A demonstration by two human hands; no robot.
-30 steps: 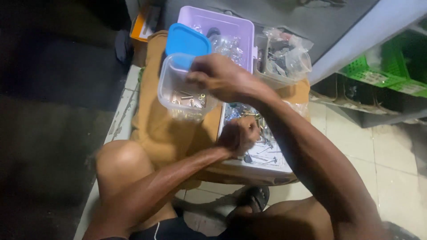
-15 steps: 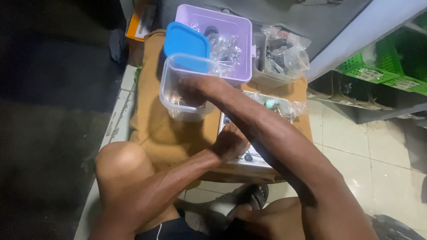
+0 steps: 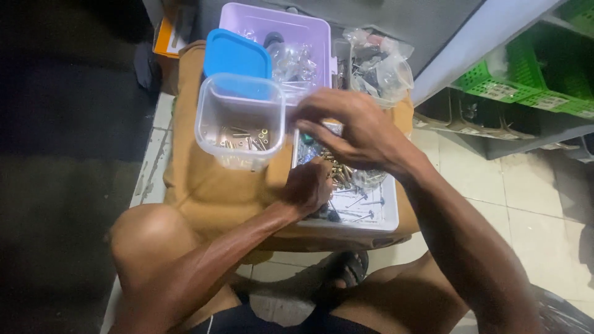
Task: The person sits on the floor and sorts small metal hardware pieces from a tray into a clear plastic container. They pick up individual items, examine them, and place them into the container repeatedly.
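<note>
A brown stool (image 3: pixel 204 192) is seen between the knees. On it stand a lilac bin (image 3: pixel 309 31), a white tray (image 3: pixel 383 213) of nails and screws, a clear tub (image 3: pixel 240 120) with screws at its bottom, and a blue lid (image 3: pixel 236 55) behind the tub. The right hand (image 3: pixel 352 133) is held over the tray beside the tub's rim, fingers pinched together; what is gripped cannot be told. The left hand (image 3: pixel 307 185) is curled loosely at the tray's near-left edge, its contents hidden.

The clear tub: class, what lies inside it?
Small metal screws and washers cover the clear tub's floor. The right hand at its rim hides nothing inside.
</note>
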